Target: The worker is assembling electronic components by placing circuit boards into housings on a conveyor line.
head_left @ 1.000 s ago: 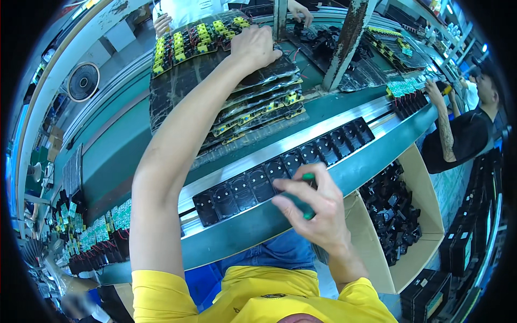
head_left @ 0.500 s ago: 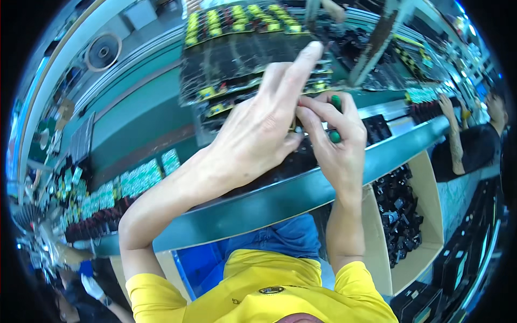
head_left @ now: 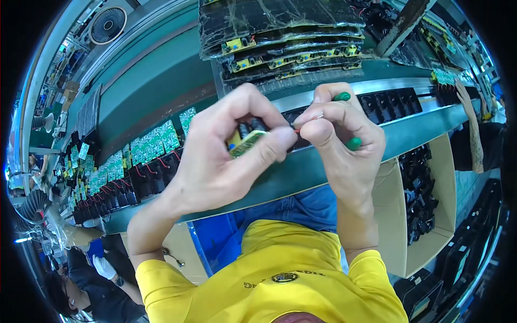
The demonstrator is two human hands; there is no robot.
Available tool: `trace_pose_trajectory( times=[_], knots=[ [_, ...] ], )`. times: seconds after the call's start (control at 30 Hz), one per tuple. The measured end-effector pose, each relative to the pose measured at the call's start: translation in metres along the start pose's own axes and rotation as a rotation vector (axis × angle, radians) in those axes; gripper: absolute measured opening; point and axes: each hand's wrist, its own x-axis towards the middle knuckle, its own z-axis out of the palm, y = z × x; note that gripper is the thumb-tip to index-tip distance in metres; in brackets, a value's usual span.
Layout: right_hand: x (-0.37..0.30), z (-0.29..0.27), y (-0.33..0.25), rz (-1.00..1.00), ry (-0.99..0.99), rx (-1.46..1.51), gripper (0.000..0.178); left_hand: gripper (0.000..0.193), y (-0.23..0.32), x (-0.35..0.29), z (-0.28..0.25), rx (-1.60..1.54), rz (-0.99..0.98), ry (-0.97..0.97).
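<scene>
My left hand [head_left: 229,153] is closed around a small circuit board [head_left: 249,144], with a green face, a yellow part and dark round parts showing between the fingers. My right hand [head_left: 353,153] is closed too, its thumb and forefinger pinched at a short red wire [head_left: 297,131] beside the left fingertips. Tucked in the same hand is a two-handled tool whose green grips [head_left: 354,144] stick out between the fingers; its jaws are mostly hidden. A thin silvery tip shows by the right forefinger. Under the hands runs a row of black cases [head_left: 396,105].
Behind the hands stands a stack of black trays [head_left: 285,27] with yellow boards. Green boards wired to black cases [head_left: 153,142] line the bench at left. A cardboard box [head_left: 392,215] of black parts sits at right. Co-workers are at both sides; one arm [head_left: 474,126] reaches in.
My left hand has gone from outstretched fingers to curled around the circuit board, which now shows. The right hand keeps the green-handled tool. The whole view has shifted, the tray stack sitting higher.
</scene>
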Motion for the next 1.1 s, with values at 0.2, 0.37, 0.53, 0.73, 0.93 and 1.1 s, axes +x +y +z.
trace_pose_trajectory(
  times=[0.2, 0.37, 0.53, 0.73, 0.93, 1.1],
  knots=[
    [-0.023, 0.015, 0.008, -0.006, 0.066, -0.200, 0.015, 0.009, -0.014, -0.013, 0.000, -0.225, -0.096, 0.226],
    [-0.040, 0.013, 0.021, -0.116, -0.114, -0.713, 0.021, 0.009, -0.036, -0.010, -0.034, 0.238, -0.137, 0.107],
    [-0.056, 0.019, 0.038, -0.142, -0.232, -0.995, 0.024, 0.011, -0.056, -0.005, -0.038, 0.503, -0.287, 0.063],
    [-0.059, 0.024, 0.048, -0.144, -0.263, -1.049, 0.023, 0.013, -0.077, -0.001, -0.036, 0.626, -0.182, 0.114],
    [-0.059, 0.025, 0.050, -0.134, -0.262, -1.048, 0.023, 0.012, -0.084, -0.001, -0.035, 0.644, -0.163, 0.109],
    [-0.059, 0.025, 0.051, -0.128, -0.262, -1.035, 0.022, 0.012, -0.090, 0.001, -0.035, 0.668, -0.147, 0.087]
  ],
)
